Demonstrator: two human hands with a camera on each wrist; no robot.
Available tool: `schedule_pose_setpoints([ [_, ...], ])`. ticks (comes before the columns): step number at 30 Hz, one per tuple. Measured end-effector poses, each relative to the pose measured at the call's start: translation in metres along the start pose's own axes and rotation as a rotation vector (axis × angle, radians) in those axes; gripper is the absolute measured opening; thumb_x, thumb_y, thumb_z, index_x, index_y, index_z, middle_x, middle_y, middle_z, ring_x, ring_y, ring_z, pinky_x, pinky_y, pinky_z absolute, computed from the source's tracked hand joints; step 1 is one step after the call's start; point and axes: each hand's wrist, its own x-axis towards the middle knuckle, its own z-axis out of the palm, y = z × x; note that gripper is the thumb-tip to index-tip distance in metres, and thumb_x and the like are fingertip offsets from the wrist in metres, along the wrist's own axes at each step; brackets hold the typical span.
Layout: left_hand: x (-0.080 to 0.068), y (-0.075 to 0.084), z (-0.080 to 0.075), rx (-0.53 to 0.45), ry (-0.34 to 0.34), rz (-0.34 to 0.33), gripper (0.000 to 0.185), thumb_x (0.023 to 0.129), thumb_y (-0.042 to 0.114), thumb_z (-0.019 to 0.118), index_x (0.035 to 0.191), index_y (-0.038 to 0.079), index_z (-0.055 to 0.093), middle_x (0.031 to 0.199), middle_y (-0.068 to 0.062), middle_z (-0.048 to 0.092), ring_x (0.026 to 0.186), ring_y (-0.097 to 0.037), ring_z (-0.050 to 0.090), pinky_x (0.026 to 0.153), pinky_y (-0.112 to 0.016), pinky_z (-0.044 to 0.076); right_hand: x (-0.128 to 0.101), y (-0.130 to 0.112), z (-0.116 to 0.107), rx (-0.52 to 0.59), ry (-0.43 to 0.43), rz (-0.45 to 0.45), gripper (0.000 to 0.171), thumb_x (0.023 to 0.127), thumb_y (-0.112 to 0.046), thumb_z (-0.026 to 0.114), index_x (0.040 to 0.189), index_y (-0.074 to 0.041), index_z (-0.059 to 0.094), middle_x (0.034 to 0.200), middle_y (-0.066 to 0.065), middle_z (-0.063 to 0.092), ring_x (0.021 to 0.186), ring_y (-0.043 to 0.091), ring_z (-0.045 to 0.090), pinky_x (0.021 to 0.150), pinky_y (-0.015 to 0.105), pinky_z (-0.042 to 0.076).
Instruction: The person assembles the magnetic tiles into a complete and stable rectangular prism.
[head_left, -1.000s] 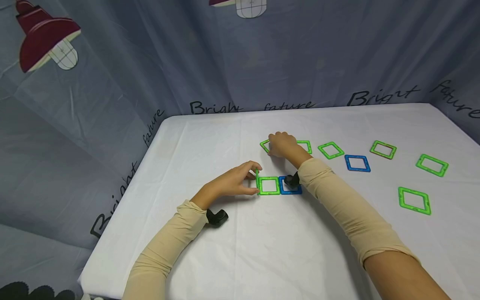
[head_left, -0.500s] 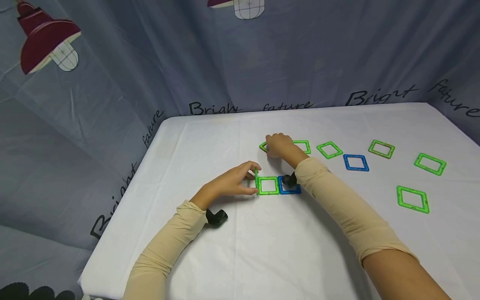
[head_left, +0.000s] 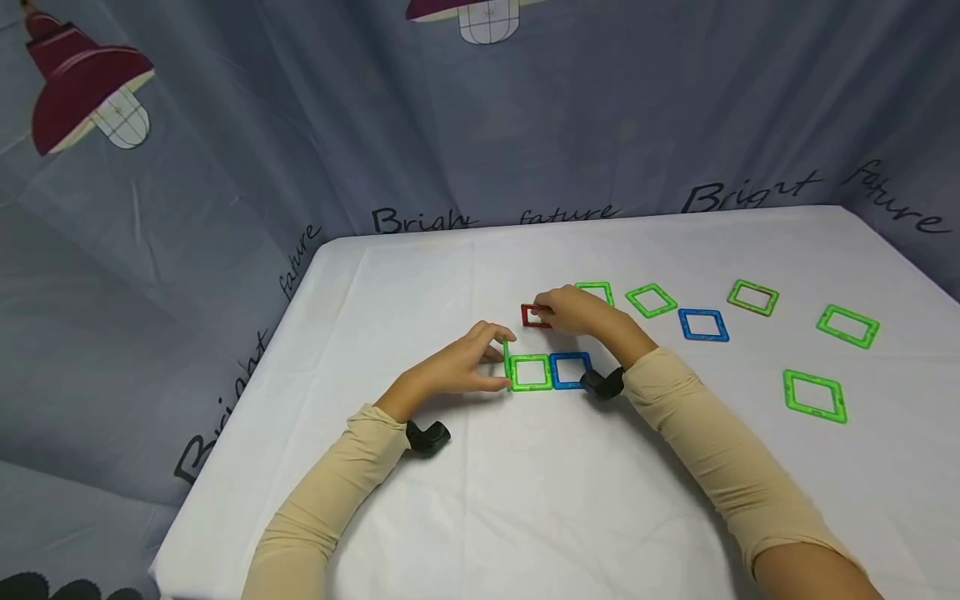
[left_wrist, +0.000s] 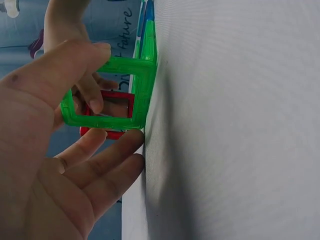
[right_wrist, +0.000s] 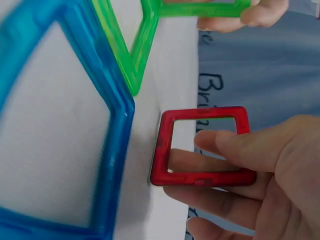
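My left hand [head_left: 467,362] holds a green square magnetic tile [left_wrist: 90,121] on edge, thumb on one side and fingers on the other. Its lower edge meets a flat green square tile [head_left: 531,387]. To the right of that, a flat blue square tile [head_left: 553,372] lies against it. Just behind this row, my right hand [head_left: 576,311] pinches a red square tile [right_wrist: 162,145] between thumb and fingers. The red tile is upright and close to the tabletop; whether it touches cannot be told. In the left wrist view, the red tile [left_wrist: 131,105] shows through the upright green frame.
Behind my right hand lies a partly hidden green tile [head_left: 609,293]. Farther right are a green diamond-turned tile [head_left: 632,296], a blue tile [head_left: 703,337] and several green ones, including a near one [head_left: 813,410]. A printed curtain [head_left: 637,108] hangs behind the white table [head_left: 420,517].
My right hand has drawn nearer the tile row, and a red tile now shows in its fingers. The green outline beside it earlier is no longer seen there. My left hand keeps its hold.
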Motion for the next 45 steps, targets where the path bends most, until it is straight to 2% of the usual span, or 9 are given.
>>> schedule_pose_setpoints([
  [5,0.0,-0.002,0.0,-0.019,0.014,-0.009,0.066,0.079,0.022,0.071,0.131,0.013,0.031,0.123,-0.008,0.039,0.106,-0.017,0.058,0.092,-0.024,0.045,-0.012,0.0,0.005,0.069,0.021,-0.062,0.024,0.093,-0.015,0.052,0.111,-0.003,0.062,0.087,0.007,0.063,0.074,0.018,0.052,0.069,0.031,0.044],
  [11,-0.001,-0.002,-0.002,-0.058,0.017,-0.031,0.087,0.078,0.023,0.072,0.143,0.019,0.014,0.122,-0.008,0.04,0.107,-0.016,0.058,0.092,-0.023,0.045,-0.017,-0.005,0.006,0.09,0.023,-0.12,0.023,0.093,-0.012,0.052,0.112,-0.003,0.062,0.096,0.009,0.065,0.079,0.018,0.055,0.077,0.035,0.047],
  [16,0.0,-0.004,-0.003,-0.062,0.023,-0.022,0.095,0.078,0.024,0.073,0.146,0.019,0.007,0.121,-0.009,0.041,0.107,-0.017,0.058,0.092,-0.024,0.046,-0.019,-0.01,0.006,0.103,-0.004,-0.162,0.025,0.093,-0.013,0.051,0.114,-0.003,0.062,0.096,0.008,0.066,0.079,0.017,0.057,0.077,0.035,0.048],
  [25,0.001,-0.005,-0.003,-0.054,0.021,-0.008,0.095,0.078,0.025,0.072,0.146,0.018,0.006,0.121,-0.01,0.04,0.107,-0.018,0.059,0.092,-0.026,0.046,-0.022,-0.016,0.006,0.114,-0.021,-0.175,0.022,0.093,-0.011,0.051,0.109,-0.004,0.063,0.085,0.007,0.065,0.069,0.015,0.053,0.067,0.027,0.045],
  [37,-0.001,-0.005,-0.001,-0.069,0.016,-0.019,0.094,0.079,0.024,0.071,0.146,0.022,0.006,0.12,-0.009,0.04,0.107,-0.02,0.058,0.092,-0.025,0.046,-0.021,-0.017,0.012,0.105,-0.021,-0.188,0.022,0.093,-0.014,0.052,0.11,-0.007,0.063,0.089,0.006,0.065,0.073,0.015,0.052,0.069,0.028,0.043],
  [45,-0.001,-0.005,0.0,-0.079,0.011,-0.02,0.093,0.079,0.023,0.071,0.146,0.019,0.008,0.121,-0.009,0.039,0.107,-0.02,0.058,0.091,-0.024,0.046,-0.022,-0.016,0.014,0.117,-0.028,-0.175,0.023,0.093,-0.015,0.052,0.112,-0.006,0.063,0.089,0.006,0.065,0.073,0.016,0.052,0.069,0.028,0.043],
])
